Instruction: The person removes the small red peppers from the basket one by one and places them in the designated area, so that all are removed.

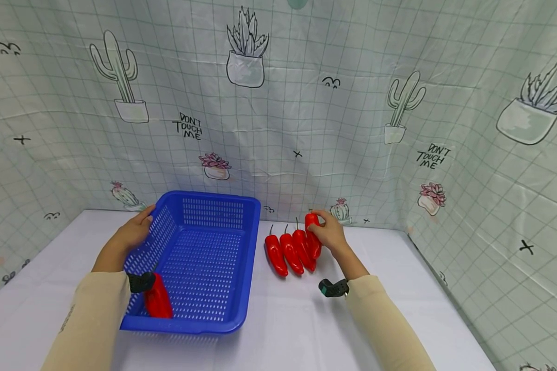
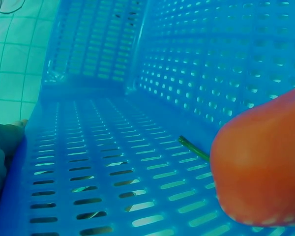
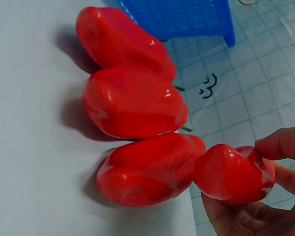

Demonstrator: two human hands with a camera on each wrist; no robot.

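At the left rim of a blue plastic basket (image 1: 254,247), my left hand (image 1: 132,234) grips the edge. One red chili pepper (image 1: 159,303) lies inside, partly behind my left wrist; the left wrist view shows its green stem. My right hand (image 1: 330,233) pinches another red chili pepper (image 3: 231,174) between thumb and fingers, tilted up beside the row. Three more red chili peppers lie side by side on the white table: the left one (image 1: 276,256), the middle one (image 1: 291,253) and the right one (image 1: 301,246), which the held pepper overlaps in the head view.
The white tabletop (image 1: 288,324) meets a grid-patterned cloth (image 1: 278,113) with cactus drawings at the back and sides. Slotted walls rise around the basket. A small black wrist device (image 1: 332,287) sits at my right sleeve, another (image 1: 141,282) at my left.
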